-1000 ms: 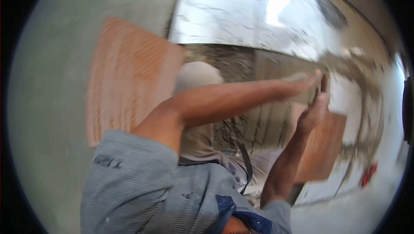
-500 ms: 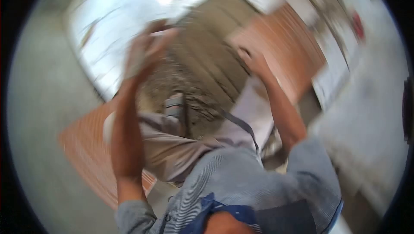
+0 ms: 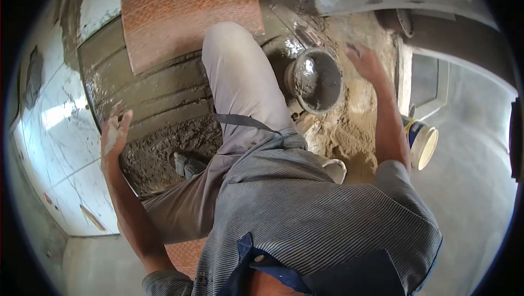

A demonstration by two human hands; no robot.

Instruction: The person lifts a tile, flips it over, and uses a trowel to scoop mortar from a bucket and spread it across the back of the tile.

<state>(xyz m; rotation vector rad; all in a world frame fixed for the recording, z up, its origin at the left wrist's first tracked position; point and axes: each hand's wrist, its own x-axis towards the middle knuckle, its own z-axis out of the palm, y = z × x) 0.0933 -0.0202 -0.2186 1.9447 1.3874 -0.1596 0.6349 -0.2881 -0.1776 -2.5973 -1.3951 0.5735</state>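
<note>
- The left hand (image 3: 113,131) is raised over the ridged mortar bed (image 3: 158,99), fingers loosely spread and held apart from one another, smeared with pale grey paste; it grips nothing, and I judge the fingers stay open because they are wet with the mix.
- The right hand (image 3: 364,61) reaches out over sandy rubble, fingers spread and slack, empty, just beside the rim of the mortar pan (image 3: 316,80) and not touching it.
- The pan sits on the ground between the person's bent knee (image 3: 229,50) and the right hand, tilted a little, with wet grey mortar in its bottom; placed there it is within easy reach of either hand.
- An orange-brown tile (image 3: 185,12) lies face down on the combed bed, its patterned back up, one edge near the knee; the grooves beneath look meant to take it.
- A trowel-like blade (image 3: 297,23) lies beyond the pan; too blurred to tell more.
- A white bucket with a blue and yellow label (image 3: 423,143) lies on its side near the right forearm, mouth open to the bare floor.
- Glossy white tiles (image 3: 49,127) already cover the floor beside the left hand.
- A sandalled foot (image 3: 185,165) stands in the loose mortar.
</note>
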